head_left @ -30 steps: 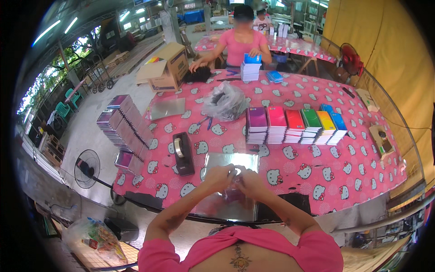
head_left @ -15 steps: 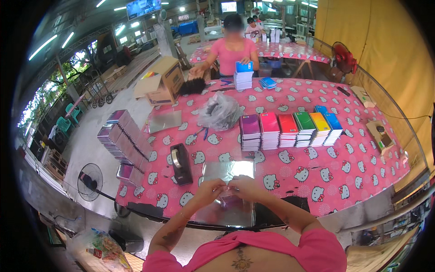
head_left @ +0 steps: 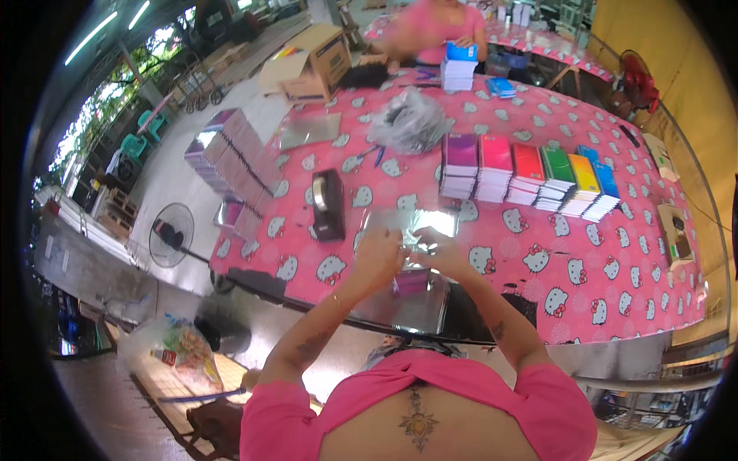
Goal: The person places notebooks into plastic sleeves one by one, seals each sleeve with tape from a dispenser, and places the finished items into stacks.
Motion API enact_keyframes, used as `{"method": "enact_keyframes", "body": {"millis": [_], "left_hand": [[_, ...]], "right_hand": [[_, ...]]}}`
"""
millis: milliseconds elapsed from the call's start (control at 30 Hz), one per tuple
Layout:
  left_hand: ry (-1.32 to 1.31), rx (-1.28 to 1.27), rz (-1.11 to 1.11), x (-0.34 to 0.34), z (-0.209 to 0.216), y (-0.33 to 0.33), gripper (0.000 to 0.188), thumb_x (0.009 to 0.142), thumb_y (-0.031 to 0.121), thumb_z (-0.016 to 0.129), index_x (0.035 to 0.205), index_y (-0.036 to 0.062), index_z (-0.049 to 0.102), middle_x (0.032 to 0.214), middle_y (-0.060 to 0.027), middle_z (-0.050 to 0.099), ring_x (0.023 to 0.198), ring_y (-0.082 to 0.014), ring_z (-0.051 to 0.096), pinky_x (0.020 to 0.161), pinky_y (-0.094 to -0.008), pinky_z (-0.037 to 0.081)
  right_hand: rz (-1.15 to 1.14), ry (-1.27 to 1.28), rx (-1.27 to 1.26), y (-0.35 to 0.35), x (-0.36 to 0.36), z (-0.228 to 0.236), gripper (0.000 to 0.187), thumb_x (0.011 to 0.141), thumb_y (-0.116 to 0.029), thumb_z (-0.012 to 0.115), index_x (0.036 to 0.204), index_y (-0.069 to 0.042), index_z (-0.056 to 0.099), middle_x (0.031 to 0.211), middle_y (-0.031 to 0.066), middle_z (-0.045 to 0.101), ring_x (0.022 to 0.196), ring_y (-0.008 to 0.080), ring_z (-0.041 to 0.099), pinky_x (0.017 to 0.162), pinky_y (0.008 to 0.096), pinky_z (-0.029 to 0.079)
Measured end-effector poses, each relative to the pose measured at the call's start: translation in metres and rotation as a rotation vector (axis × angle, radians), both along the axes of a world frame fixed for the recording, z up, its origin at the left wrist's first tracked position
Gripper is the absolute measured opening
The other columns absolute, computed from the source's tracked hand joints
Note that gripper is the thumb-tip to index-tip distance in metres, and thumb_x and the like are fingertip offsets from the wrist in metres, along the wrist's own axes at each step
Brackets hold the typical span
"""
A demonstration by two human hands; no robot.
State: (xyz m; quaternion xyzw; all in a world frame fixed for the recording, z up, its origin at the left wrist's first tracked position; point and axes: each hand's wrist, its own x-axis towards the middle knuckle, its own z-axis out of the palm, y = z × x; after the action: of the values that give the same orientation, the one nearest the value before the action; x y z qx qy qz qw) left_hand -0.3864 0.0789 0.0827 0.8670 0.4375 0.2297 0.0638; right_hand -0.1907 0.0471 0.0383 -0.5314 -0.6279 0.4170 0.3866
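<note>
A pile of clear plastic sleeves (head_left: 373,223) lies at the table's near edge, glaring under the light. On it, a small purple notebook (head_left: 413,283) shows through clear film just below my hands. My left hand (head_left: 379,260) is closed over the film above the notebook, its fingertips partly hidden. Beside it, my right hand (head_left: 443,255) rests low over the shiny plastic with its bent fingers apart. A black tape dispenser (head_left: 328,206) with a roll of tape stands left of the pile.
Stacks of purple (head_left: 460,161), pink, red, green, yellow and blue notebooks stand to the right. A tall notebook stack (head_left: 231,165) is at the left edge. Beyond are a grey plastic bag (head_left: 411,121), cutters (head_left: 379,156), a cardboard box (head_left: 315,65) and a co-worker (head_left: 442,31) holding blue notebooks.
My head view has tilted down, so the table sits higher in the picture. My hands, pinched close together before, have moved slightly apart, and the right fingers have spread.
</note>
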Motion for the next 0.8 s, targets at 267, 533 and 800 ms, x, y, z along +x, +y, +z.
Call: {"method": "enact_keyframes", "body": {"millis": [267,533,800], "left_hand": [[-0.668,-0.296,0.158,-0.071,-0.05,0.065,0.043,0.085,0.031,0.076,0.109,-0.0025,0.064,0.084,-0.0061,0.066,0.077,-0.0185,0.063,0.071,-0.0329,0.052],[-1.108,-0.816,0.57,-0.176,-0.083,0.098,0.038,0.083,0.034,0.079,0.105,0.005,0.066,0.075,0.0014,0.054,0.06,-0.0118,0.049,0.056,-0.0263,0.044],[-1.183,-0.676,0.503,-0.173,-0.095,0.106,0.017,0.089,0.021,0.072,0.096,0.0067,0.069,0.077,0.0038,0.059,0.062,-0.0063,0.046,0.058,-0.0235,0.039]], "right_hand": [[-0.163,0.037,0.079,-0.007,-0.015,0.008,0.04,0.08,-0.019,0.076,0.115,-0.006,0.063,0.104,0.0122,0.069,0.098,0.0229,0.067,0.087,0.0339,0.051],[-0.17,0.057,0.081,-0.007,-0.023,0.004,0.036,0.081,-0.016,0.075,0.113,-0.005,0.064,0.106,0.0113,0.069,0.1,0.0233,0.067,0.087,0.0341,0.051],[-0.159,0.036,0.068,-0.011,-0.027,0.008,0.035,0.081,-0.015,0.075,0.113,-0.004,0.063,0.106,0.0102,0.068,0.098,0.0228,0.066,0.085,0.0339,0.051]]}}
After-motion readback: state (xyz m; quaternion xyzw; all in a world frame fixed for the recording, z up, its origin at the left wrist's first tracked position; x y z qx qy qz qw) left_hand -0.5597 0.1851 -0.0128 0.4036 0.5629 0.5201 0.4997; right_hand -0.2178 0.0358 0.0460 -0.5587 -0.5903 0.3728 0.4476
